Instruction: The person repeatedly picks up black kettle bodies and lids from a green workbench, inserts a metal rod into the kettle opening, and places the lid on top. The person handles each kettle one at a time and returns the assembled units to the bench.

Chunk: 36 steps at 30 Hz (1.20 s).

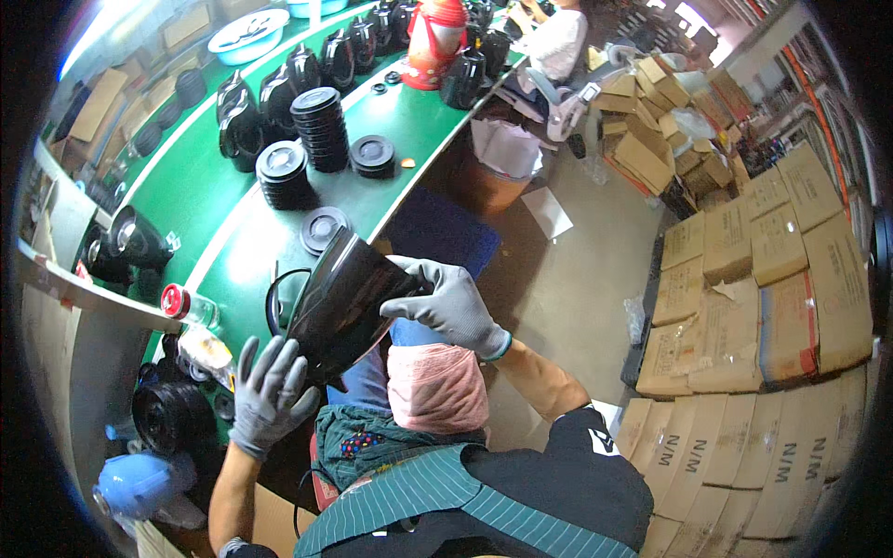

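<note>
A glossy black kettle body lies tilted above my lap, its curved handle on the left side by the table edge. My right hand, in a grey glove, grips its upper right end, thumb on the near side and fingers hidden round the rim. At its lower left end is my left hand, also gloved, with fingers spread. I cannot tell whether the left fingertips touch the kettle body. A black round disc rests on the green table just beyond the kettle body.
Stacks of black discs and a row of black kettle bodies stand farther along the table. A red-lidded jar is at the left. Cardboard boxes are piled on the right. Another person sits at the far end.
</note>
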Available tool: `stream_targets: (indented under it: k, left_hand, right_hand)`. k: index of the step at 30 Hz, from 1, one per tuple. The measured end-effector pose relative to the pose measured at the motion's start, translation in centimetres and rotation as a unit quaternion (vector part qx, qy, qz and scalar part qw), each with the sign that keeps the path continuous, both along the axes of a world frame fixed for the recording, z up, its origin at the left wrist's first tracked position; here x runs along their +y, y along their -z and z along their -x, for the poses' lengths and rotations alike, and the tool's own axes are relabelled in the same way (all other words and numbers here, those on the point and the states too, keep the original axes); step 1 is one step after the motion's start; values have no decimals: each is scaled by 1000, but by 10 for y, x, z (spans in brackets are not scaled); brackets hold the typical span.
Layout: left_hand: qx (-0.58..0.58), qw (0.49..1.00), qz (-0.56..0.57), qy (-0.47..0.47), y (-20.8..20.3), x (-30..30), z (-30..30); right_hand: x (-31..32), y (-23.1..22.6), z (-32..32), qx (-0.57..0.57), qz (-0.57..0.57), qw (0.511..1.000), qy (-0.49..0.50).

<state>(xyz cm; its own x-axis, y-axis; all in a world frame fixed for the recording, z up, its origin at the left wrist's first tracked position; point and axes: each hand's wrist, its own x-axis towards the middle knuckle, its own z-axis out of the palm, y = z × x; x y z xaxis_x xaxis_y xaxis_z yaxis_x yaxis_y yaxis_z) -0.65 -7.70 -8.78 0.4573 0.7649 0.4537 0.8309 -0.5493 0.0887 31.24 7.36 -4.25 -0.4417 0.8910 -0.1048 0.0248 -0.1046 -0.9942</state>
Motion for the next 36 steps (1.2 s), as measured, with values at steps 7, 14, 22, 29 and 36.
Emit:
stream_targets:
  k: [7, 14, 22, 29, 36]
  left_hand:
    - [-118, 983, -121, -72, 4, 29, -34]
    - [-230, 960, -116, -107, -25, 56, -37]
    - [-549, 809, 147, -153, 53, 54, 1]
    - [-630, 716, 300, 18, 159, 42, -10]
    - [-773, 515, 370, -10, 165, -19, 6]
  right_hand:
    - [-15, -17, -6, -85, 21, 995, 46]
    - [-18, -27, 0, -72, 94, 993, 1]
    - [-16, -48, -4, -139, -36, 983, -111]
    - [-35, -125, -9, -206, -559, 788, -155]
    - [-72, -200, 45, -337, -447, 773, -297]
